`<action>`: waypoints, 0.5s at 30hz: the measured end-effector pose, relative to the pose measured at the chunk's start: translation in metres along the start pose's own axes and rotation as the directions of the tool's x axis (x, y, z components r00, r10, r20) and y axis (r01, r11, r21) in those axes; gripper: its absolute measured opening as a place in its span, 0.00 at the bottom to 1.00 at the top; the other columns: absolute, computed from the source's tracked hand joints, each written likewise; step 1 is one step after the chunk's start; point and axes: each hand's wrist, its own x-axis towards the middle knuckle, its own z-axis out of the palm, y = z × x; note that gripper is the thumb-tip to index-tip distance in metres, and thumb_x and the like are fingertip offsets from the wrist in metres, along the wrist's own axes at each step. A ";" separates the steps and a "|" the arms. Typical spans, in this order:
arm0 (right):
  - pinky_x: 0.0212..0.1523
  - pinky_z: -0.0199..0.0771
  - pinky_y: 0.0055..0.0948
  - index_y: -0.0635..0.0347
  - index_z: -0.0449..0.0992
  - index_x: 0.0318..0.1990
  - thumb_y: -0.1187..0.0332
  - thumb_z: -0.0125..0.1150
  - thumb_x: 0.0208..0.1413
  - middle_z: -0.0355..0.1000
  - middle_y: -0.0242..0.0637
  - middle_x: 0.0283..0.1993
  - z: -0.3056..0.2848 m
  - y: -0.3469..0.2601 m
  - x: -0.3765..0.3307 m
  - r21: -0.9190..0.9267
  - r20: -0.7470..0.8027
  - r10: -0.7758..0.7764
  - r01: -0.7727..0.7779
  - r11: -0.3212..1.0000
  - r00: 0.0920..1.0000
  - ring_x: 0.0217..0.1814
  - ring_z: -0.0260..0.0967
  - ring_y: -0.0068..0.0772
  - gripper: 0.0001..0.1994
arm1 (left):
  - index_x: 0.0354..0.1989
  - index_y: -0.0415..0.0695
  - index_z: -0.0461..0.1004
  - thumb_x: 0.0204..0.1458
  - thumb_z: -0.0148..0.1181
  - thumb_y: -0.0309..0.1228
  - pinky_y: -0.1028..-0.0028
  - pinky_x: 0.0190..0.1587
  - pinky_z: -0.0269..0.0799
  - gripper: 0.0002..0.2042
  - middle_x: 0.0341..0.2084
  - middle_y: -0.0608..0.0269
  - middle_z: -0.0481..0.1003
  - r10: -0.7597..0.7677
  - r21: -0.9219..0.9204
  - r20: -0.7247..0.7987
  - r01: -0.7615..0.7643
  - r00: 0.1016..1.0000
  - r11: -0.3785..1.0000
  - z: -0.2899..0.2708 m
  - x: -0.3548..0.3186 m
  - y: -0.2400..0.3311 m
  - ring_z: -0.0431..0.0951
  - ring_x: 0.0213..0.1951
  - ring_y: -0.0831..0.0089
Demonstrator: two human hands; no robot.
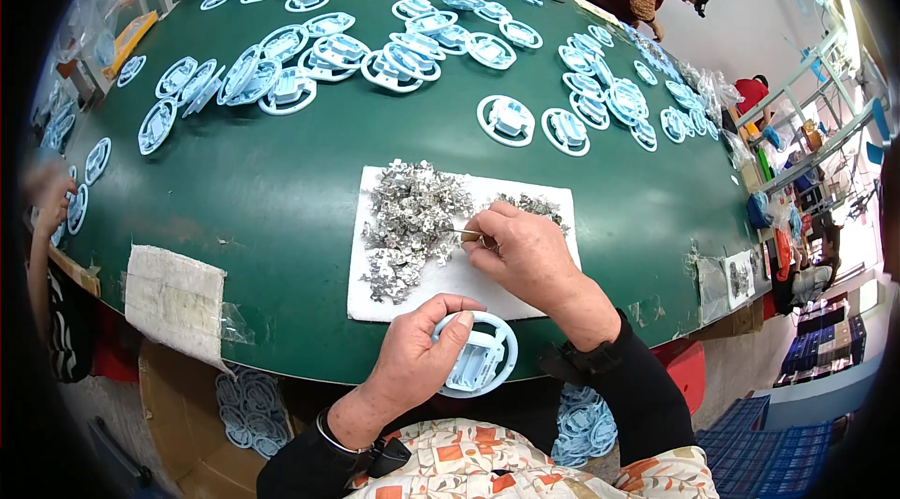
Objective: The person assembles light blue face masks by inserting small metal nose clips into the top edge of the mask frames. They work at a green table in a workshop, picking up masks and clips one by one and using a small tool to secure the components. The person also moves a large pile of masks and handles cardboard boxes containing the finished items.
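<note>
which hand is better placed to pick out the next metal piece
Probably the right: the right hand is over the white pad, its thin tool pointing at the heap of metal pieces. The left hand is busy gripping a blue wheel-shaped part.

Metal pieces (pixel 408 208) lie on the board (pixel 450 279), which is on the desk (pixel 281 208). Behind the board lie wheel-shaped parts (pixel 506 119); to its left there is a cloth (pixel 173 288).
</note>
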 end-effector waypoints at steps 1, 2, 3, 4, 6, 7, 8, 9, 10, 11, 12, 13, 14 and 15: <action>0.36 0.77 0.42 0.54 0.80 0.36 0.67 0.64 0.53 0.75 0.35 0.33 0.000 0.001 -0.003 0.041 0.005 0.027 -0.027 0.999 1.000 0.36 0.77 0.44 0.05 | 0.51 0.36 0.74 0.69 0.49 0.31 0.81 0.41 0.76 0.12 0.37 0.65 0.80 0.006 0.001 0.004 -0.006 1.000 1.000 0.001 -0.001 0.000 0.78 0.37 0.86; 0.35 0.77 0.41 0.54 0.80 0.36 0.68 0.64 0.52 0.75 0.35 0.33 0.001 0.004 -0.005 0.048 -0.018 0.025 -0.024 0.999 1.000 0.35 0.77 0.45 0.05 | 0.51 0.36 0.74 0.69 0.49 0.31 0.82 0.41 0.75 0.12 0.37 0.65 0.80 0.008 -0.007 -0.002 -0.008 1.000 1.000 0.001 0.000 0.000 0.78 0.37 0.86; 0.35 0.77 0.41 0.55 0.80 0.36 0.68 0.64 0.52 0.75 0.35 0.33 0.000 0.005 -0.004 0.042 -0.020 0.021 -0.020 0.999 1.000 0.35 0.77 0.45 0.05 | 0.52 0.36 0.74 0.69 0.48 0.31 0.82 0.40 0.75 0.12 0.37 0.65 0.80 0.011 -0.015 -0.008 -0.011 1.000 1.000 0.001 0.002 0.001 0.78 0.37 0.86; 0.35 0.77 0.42 0.55 0.80 0.36 0.67 0.64 0.52 0.75 0.35 0.33 -0.001 0.006 -0.003 0.041 -0.023 0.018 -0.017 0.999 1.000 0.35 0.77 0.45 0.05 | 0.52 0.36 0.74 0.69 0.48 0.31 0.82 0.40 0.75 0.13 0.37 0.65 0.80 0.009 -0.019 -0.015 -0.009 1.000 1.000 0.001 0.003 0.001 0.78 0.37 0.87; 0.35 0.77 0.42 0.55 0.80 0.36 0.67 0.64 0.53 0.75 0.36 0.33 0.000 0.005 -0.006 0.040 -0.017 0.026 -0.025 0.999 1.000 0.35 0.77 0.45 0.05 | 0.54 0.36 0.73 0.70 0.45 0.32 0.83 0.40 0.75 0.14 0.37 0.66 0.80 0.013 -0.018 -0.015 -0.013 1.000 1.000 0.001 0.001 0.001 0.77 0.36 0.87; 0.35 0.76 0.42 0.55 0.80 0.36 0.67 0.64 0.53 0.75 0.36 0.33 0.001 0.005 -0.006 0.033 -0.033 0.022 -0.021 0.999 0.999 0.35 0.77 0.45 0.05 | 0.54 0.36 0.73 0.71 0.44 0.32 0.83 0.40 0.75 0.15 0.36 0.66 0.80 0.019 -0.024 -0.014 -0.020 1.000 1.000 0.001 0.002 0.000 0.77 0.36 0.87; 0.35 0.76 0.43 0.55 0.80 0.36 0.67 0.64 0.52 0.75 0.36 0.33 0.002 0.005 -0.006 0.025 -0.050 0.019 -0.018 1.000 0.999 0.35 0.77 0.45 0.05 | 0.54 0.36 0.73 0.71 0.44 0.32 0.83 0.40 0.75 0.15 0.36 0.66 0.80 0.018 -0.032 -0.018 -0.018 1.000 0.999 0.001 0.003 -0.002 0.78 0.36 0.87; 0.35 0.76 0.43 0.55 0.80 0.36 0.67 0.64 0.52 0.75 0.36 0.33 0.003 0.005 -0.006 0.018 -0.066 0.016 -0.015 1.000 0.998 0.35 0.77 0.45 0.05 | 0.55 0.36 0.73 0.71 0.44 0.32 0.82 0.40 0.76 0.15 0.36 0.66 0.80 0.016 -0.038 -0.023 -0.017 1.000 0.999 0.002 0.004 -0.004 0.78 0.36 0.86; 0.35 0.76 0.43 0.54 0.80 0.36 0.67 0.64 0.52 0.75 0.35 0.32 0.004 0.004 -0.005 0.010 -0.079 0.010 -0.009 1.000 0.997 0.35 0.77 0.45 0.05 | 0.55 0.36 0.73 0.71 0.43 0.33 0.82 0.40 0.76 0.15 0.36 0.66 0.80 0.018 -0.043 -0.031 -0.019 0.999 0.999 0.001 0.004 -0.005 0.78 0.36 0.86; 0.35 0.76 0.43 0.54 0.80 0.36 0.67 0.64 0.52 0.74 0.35 0.32 0.004 0.003 -0.005 0.002 -0.093 0.003 -0.003 1.000 0.996 0.35 0.77 0.45 0.05 | 0.55 0.36 0.73 0.71 0.43 0.32 0.82 0.40 0.76 0.15 0.36 0.65 0.80 0.024 -0.039 -0.037 -0.025 0.999 0.999 0.001 0.004 -0.005 0.78 0.36 0.86; 0.35 0.76 0.43 0.54 0.80 0.36 0.67 0.64 0.52 0.74 0.35 0.32 0.005 0.002 -0.005 -0.006 -0.106 -0.004 0.003 1.000 0.994 0.35 0.77 0.45 0.05 | 0.55 0.36 0.73 0.71 0.43 0.32 0.82 0.40 0.76 0.15 0.37 0.65 0.80 0.030 -0.034 -0.042 -0.031 0.999 0.999 0.001 0.003 -0.004 0.78 0.36 0.86; 0.35 0.76 0.43 0.54 0.80 0.36 0.67 0.64 0.52 0.74 0.35 0.32 0.006 0.002 -0.005 -0.016 -0.109 -0.012 0.010 1.000 0.994 0.35 0.77 0.44 0.05 | 0.55 0.36 0.73 0.71 0.43 0.32 0.82 0.40 0.76 0.15 0.37 0.65 0.80 0.037 -0.031 -0.044 -0.038 0.998 0.999 0.002 0.004 -0.005 0.78 0.37 0.86; 0.34 0.77 0.43 0.53 0.80 0.36 0.67 0.64 0.52 0.74 0.34 0.32 0.006 0.002 -0.004 -0.026 -0.113 -0.019 0.016 1.000 0.993 0.35 0.77 0.44 0.05 | 0.55 0.36 0.73 0.71 0.43 0.32 0.82 0.40 0.76 0.15 0.37 0.65 0.80 0.035 -0.032 -0.049 -0.037 0.998 0.999 0.002 0.004 -0.005 0.78 0.36 0.86; 0.34 0.77 0.42 0.53 0.80 0.36 0.67 0.65 0.53 0.74 0.34 0.32 0.006 0.001 -0.004 -0.035 -0.116 -0.027 0.023 0.999 0.993 0.35 0.77 0.44 0.04 | 0.55 0.36 0.73 0.71 0.43 0.32 0.82 0.40 0.76 0.15 0.37 0.65 0.80 0.033 -0.032 -0.055 -0.035 0.998 0.999 0.002 0.005 -0.006 0.78 0.36 0.85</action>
